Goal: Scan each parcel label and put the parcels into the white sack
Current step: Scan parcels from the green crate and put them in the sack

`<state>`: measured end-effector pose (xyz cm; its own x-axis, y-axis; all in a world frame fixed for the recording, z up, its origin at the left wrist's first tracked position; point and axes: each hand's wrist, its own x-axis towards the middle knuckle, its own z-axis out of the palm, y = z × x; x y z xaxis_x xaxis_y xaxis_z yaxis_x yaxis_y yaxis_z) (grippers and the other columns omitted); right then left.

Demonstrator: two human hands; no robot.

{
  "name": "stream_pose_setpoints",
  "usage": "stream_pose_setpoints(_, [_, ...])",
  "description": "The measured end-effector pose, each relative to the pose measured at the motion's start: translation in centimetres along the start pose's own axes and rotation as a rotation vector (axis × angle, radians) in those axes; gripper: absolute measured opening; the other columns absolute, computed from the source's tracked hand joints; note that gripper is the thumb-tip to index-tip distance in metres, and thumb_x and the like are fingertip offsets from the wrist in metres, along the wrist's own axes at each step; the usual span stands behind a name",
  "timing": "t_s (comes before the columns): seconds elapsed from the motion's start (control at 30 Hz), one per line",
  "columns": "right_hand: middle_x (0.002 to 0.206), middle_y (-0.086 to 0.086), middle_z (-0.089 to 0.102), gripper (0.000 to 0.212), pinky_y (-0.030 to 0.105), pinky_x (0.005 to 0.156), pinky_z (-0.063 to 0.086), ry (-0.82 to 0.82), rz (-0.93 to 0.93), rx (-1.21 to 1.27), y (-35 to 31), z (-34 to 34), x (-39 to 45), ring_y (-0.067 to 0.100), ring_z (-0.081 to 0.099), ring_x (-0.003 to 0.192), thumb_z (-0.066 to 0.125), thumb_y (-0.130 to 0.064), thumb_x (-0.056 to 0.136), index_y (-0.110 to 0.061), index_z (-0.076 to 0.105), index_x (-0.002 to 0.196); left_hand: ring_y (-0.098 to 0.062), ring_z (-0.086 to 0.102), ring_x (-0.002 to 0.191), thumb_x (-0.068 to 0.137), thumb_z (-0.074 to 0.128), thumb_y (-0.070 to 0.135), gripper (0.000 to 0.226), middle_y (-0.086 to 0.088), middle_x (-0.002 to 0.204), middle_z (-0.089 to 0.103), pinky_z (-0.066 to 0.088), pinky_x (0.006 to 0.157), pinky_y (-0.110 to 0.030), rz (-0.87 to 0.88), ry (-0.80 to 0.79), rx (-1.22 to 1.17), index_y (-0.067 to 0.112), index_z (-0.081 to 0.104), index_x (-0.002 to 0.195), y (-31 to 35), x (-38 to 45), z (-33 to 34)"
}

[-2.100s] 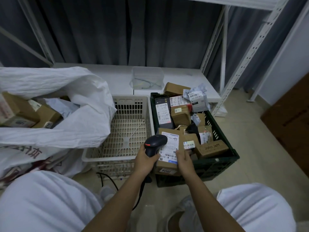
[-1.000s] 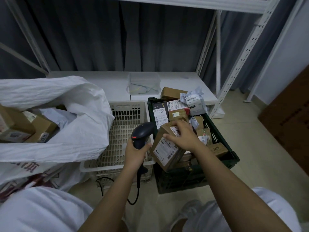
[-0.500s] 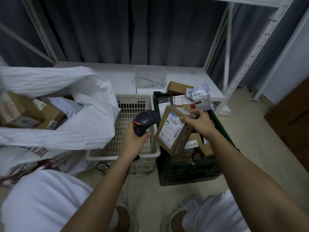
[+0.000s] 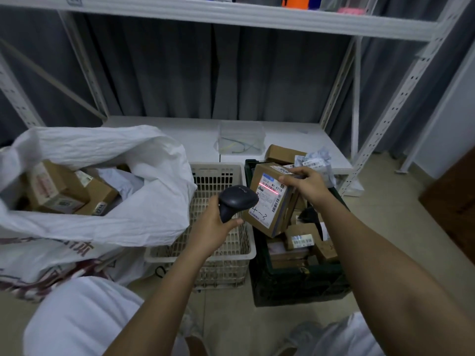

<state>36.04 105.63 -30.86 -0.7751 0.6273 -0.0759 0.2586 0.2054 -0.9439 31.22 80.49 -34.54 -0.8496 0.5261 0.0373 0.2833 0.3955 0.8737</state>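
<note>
We're right at the scan: our left hand (image 4: 210, 227), centre of the frame, wraps its fingers round the grip of the dark scanner (image 4: 237, 200), nose pointed right at the parcel. Our right hand (image 4: 307, 185) clamps the cardboard parcel (image 4: 271, 199) by its top edge, fingers curled over, tilting the labelled face toward the scanner so the beam can land square. And it does: a red line (image 4: 268, 188) sits across the upper label, just above the barcodes, though we can't tell whether it has read. The parcel hangs above the dark crate (image 4: 295, 286), lower right of centre, where more parcels wait. Left of it sits the pale slatted basket (image 4: 218, 253). Far left, the white sack (image 4: 115, 201) gapes open, its mouth turned our way, boxes already inside: an easy drop, we'd judge.
</note>
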Motion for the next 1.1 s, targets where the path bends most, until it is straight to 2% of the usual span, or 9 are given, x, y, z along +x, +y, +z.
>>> stream_pose_setpoints(0.1, [0.096,-0.004,0.06,0.039,0.021,0.062,0.05,-0.011,-0.011,0.018,-0.1,0.0,0.0,0.012,0.064,0.082,0.079,-0.018,0.078,-0.014,0.059,0.111,-0.022,0.056,0.114,0.082,0.074,0.033,0.058,0.003,0.128,0.056,0.045,0.084,-0.035,-0.018,-0.007,0.075,0.024,0.04,0.129,0.0,0.0,0.0])
stream_pose_setpoints(0.2, [0.102,0.0,0.061,0.042,0.023,0.065,0.052,-0.018,-0.019,0.021,-0.1,0.0,0.1,0.016,0.065,0.088,0.079,-0.02,0.078,-0.013,0.059,0.114,-0.021,0.056,0.114,0.081,0.075,0.033,0.059,0.005,0.126,0.057,0.046,0.087,-0.036,-0.025,0.009,0.055,0.026,0.04,0.128,0.1,0.0,-0.1])
stream_pose_setpoints(0.4, [0.111,0.006,0.063,0.045,0.037,0.085,0.057,-0.029,-0.045,0.001,-0.2,0.1,0.3,0.023,0.066,0.097,0.081,-0.027,0.075,-0.016,0.062,0.115,-0.016,0.055,0.113,0.081,0.076,0.03,0.059,0.011,0.118,0.055,0.044,0.088,-0.035,-0.012,0.02,-0.042,0.025,0.041,0.128,0.3,0.1,-0.4])
stream_pose_setpoints(0.57, [0.108,0.004,0.062,0.046,0.023,0.071,0.051,-0.031,-0.069,-0.019,-0.8,0.6,-0.1,0.017,0.065,0.093,0.08,-0.026,0.076,-0.014,0.062,0.117,-0.009,0.051,0.108,0.081,0.076,0.027,0.062,0.015,0.115,0.051,0.04,0.086,-0.029,0.004,0.043,-0.078,0.026,0.039,0.131,0.5,0.0,-0.8])
stream_pose_setpoints(0.73, [0.107,0.001,0.063,0.047,0.033,0.084,0.054,-0.023,-0.072,-0.036,-1.3,1.0,-0.6,0.019,0.064,0.098,0.082,-0.03,0.073,-0.017,0.063,0.115,-0.008,0.05,0.106,0.081,0.076,0.027,0.061,0.015,0.116,0.051,0.04,0.085,-0.028,0.008,0.049,-0.078,0.025,0.04,0.13,0.4,-0.1,-1.2])
stream_pose_setpoints(0.83, [0.107,-0.001,0.061,0.044,0.02,0.072,0.052,-0.027,-0.099,-0.013,-2.3,1.6,-1.3,0.01,0.062,0.092,0.081,-0.027,0.075,-0.015,0.064,0.114,-0.012,0.054,0.109,0.079,0.077,0.028,0.058,0.014,0.115,0.054,0.044,0.087,-0.033,0.007,0.065,-0.083,0.029,0.042,0.125,0.1,-0.1,-1.6])
stream_pose_setpoints(0.93, [0.106,-0.003,0.059,0.039,0.01,0.06,0.047,-0.019,-0.18,0.026,-4.0,3.0,-2.1,0.003,0.059,0.087,0.078,-0.024,0.08,-0.015,0.063,0.114,-0.016,0.056,0.106,0.079,0.077,0.025,0.048,0.012,0.108,0.057,0.044,0.081,-0.032,0.007,0.165,-0.137,0.029,0.043,0.114,0.0,-0.4,-3.1])
stream_pose_setpoints(1.03, [0.109,-0.004,0.059,0.031,0.016,0.072,0.049,0.009,-0.326,0.068,-6.4,5.9,-2.8,0.008,0.058,0.095,0.077,-0.029,0.081,-0.024,0.062,0.107,-0.014,0.056,0.101,0.08,0.077,0.025,0.043,0.018,0.099,0.056,0.043,0.078,-0.032,0.015,0.345,-0.221,0.027,0.045,0.109,-0.3,-1.0,-6.2])
stream_pose_setpoints(1.1, [0.114,-0.001,0.059,0.027,0.029,0.084,0.053,0.012,-0.389,0.154,-7.9,8.6,-3.0,0.017,0.059,0.104,0.077,-0.036,0.079,-0.035,0.061,0.101,-0.011,0.055,0.101,0.08,0.077,0.023,0.044,0.016,0.102,0.056,0.041,0.079,-0.03,0.013,0.469,-0.272,0.027,0.046,0.11,-0.9,-1.5,-8.7])
